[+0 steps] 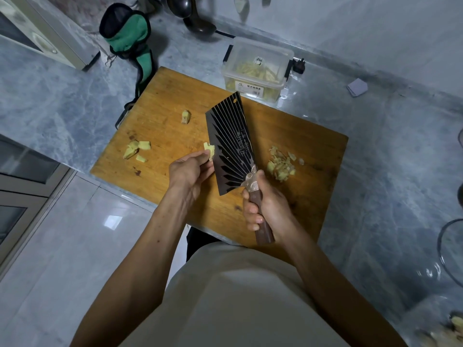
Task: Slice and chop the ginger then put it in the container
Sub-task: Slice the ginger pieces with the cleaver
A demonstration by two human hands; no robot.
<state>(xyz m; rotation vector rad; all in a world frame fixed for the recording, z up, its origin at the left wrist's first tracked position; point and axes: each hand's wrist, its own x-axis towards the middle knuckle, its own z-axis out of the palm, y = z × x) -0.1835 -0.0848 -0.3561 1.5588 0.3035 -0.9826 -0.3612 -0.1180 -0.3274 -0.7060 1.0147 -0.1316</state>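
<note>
On a wooden cutting board (175, 186) my left hand (191, 169) pinches a ginger piece (209, 149) against the flat of a black ribbed cleaver (231, 144). My right hand (265, 209) grips the cleaver's brown handle, blade tilted up and leaning left. A heap of sliced ginger (280, 165) lies to the right of the blade. Ginger chunks (136, 151) sit at the board's left, and one more chunk (185, 117) lies farther back. A clear plastic container (258, 71) with ginger strips inside stands behind the board.
The board lies on a grey marble counter (388, 159). A green and black bag (130, 43) is at the back left, dark ladles (198, 23) hang by the wall, a glass bowl rim (448, 249) is at the right edge.
</note>
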